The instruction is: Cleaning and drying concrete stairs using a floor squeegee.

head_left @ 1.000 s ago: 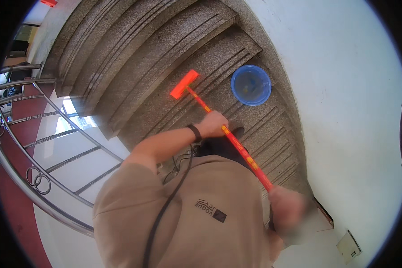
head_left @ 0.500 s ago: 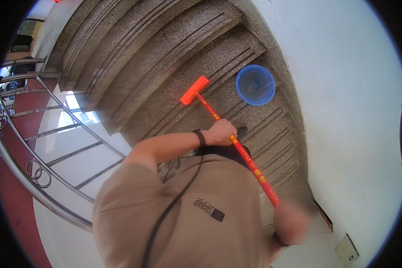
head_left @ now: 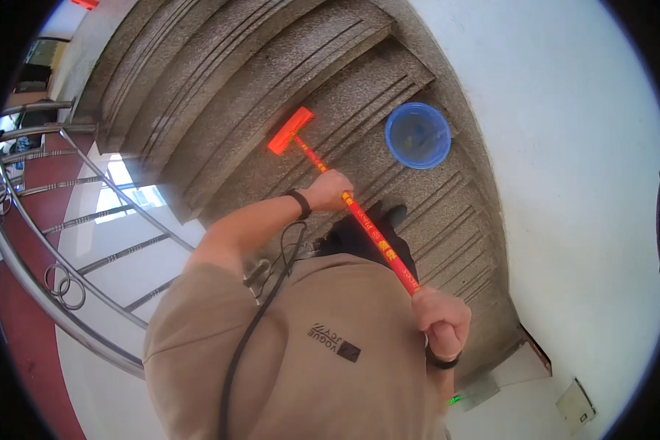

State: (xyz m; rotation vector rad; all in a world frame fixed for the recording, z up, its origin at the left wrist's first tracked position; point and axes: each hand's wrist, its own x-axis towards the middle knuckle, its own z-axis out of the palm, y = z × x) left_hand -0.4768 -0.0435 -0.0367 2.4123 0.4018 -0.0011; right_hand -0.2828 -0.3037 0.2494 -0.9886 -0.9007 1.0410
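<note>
A long-handled scrub brush (head_left: 378, 238) with a red and yellow handle runs slantwise in front of my body. Its orange head (head_left: 291, 131) is down at a stone stair tread, up and to the left of my hands. My left hand (head_left: 330, 191) is wrapped round the handle's lower part, nearer the head. Around the top end, close to my right side, my right hand (head_left: 441, 317) is closed in a fist. A blue bucket (head_left: 394, 150) with some liquid in it stands on a step to the right of the brush, apart from it.
Curved speckled stone steps (head_left: 220, 95) rise toward the upper left. A metal railing (head_left: 103, 345) bends along the left side, and a white wall (head_left: 579, 183) borders the right. A dark cable (head_left: 253, 348) hangs down my shirt.
The brush head has slid up and to the left along the step. My left hand moved left with the handle, and my right hand came in toward my body, up and left.
</note>
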